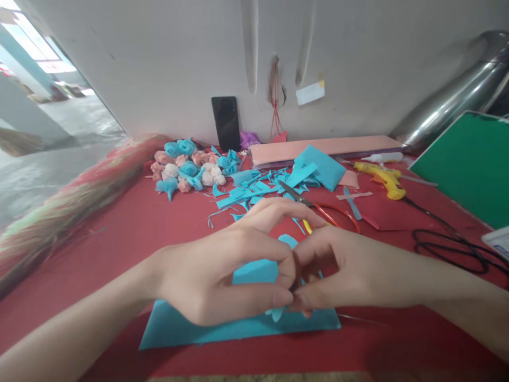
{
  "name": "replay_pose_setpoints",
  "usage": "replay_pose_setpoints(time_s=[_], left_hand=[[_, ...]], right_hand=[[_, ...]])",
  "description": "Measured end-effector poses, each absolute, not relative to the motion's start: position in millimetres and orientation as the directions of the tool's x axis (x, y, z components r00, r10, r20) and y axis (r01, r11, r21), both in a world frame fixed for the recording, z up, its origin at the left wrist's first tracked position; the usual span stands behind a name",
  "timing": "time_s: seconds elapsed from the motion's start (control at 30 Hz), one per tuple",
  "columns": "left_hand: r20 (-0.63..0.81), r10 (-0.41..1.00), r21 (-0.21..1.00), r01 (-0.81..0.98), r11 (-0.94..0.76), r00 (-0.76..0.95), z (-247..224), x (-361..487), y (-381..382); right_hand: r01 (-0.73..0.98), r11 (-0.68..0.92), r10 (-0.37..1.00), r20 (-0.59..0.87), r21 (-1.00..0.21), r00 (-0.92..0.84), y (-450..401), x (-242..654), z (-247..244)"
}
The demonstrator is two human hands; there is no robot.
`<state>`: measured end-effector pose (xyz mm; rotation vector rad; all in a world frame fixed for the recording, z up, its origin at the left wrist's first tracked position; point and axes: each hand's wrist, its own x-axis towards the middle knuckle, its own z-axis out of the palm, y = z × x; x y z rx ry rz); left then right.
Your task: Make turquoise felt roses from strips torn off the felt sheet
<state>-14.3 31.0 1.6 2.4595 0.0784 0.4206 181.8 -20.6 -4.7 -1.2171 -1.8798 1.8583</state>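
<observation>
Behind a red tabletop [191, 223] rises a pale grey wall [167, 63]. On the table, near its front edge, lies a bright blue sheet [178, 330], partly covered by two bent hands. From here, the left hand [222, 270] is nearly closed; the right hand [350, 265] curls to meet its fingertips, but I can't tell whether it grips anything. A white slip [310, 93] on the wall is too blurred to read. Pinched in the left hand, over the sheet, a small blue piece [275, 314] looks thin, matte and rounded-edged, mostly hidden.
</observation>
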Motion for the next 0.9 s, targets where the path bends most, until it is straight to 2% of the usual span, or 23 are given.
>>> replay_pose_setpoints(time_s=[0.27,0.53,0.63,0.73,0.8,0.9], left_hand=[[0.234,0.205,0.656,0.001,-0.755,0.95,4.2,-15.5,28.5],[0.184,0.277,0.745,0.05,-0.665,0.943,4.8,-15.7,24.0],[0.186,0.349,0.778,0.08,-0.623,0.919,2.7,-18.1,22.6],[0.296,0.407,0.742,0.06,-0.668,0.864,0.2,-17.4,18.6],[0.396,0.433,0.707,0.032,-0.707,0.81,-2.2,-14.5,14.9],[0.476,0.481,0.699,0.015,-0.715,0.737,-6.4,-10.0,10.6]], right_hand=[[0.367,-0.165,0.694,-0.373,-0.915,-0.616,-20.6,179.2,-3.7],[0.276,-0.157,0.725,-0.3,-0.948,-0.62,-21.1,179.0,-5.3],[0.214,-0.012,0.849,-0.123,-0.977,-0.515,-24.5,177.2,-4.3],[0.278,0.242,0.949,0.168,-0.929,-0.265,-29.1,174.4,-3.9],[0.325,0.366,0.93,0.329,-0.872,-0.165,-32.4,172.9,-4.2],[0.352,0.49,0.87,0.475,-0.798,-0.135,-37.7,171.9,-5.0]])
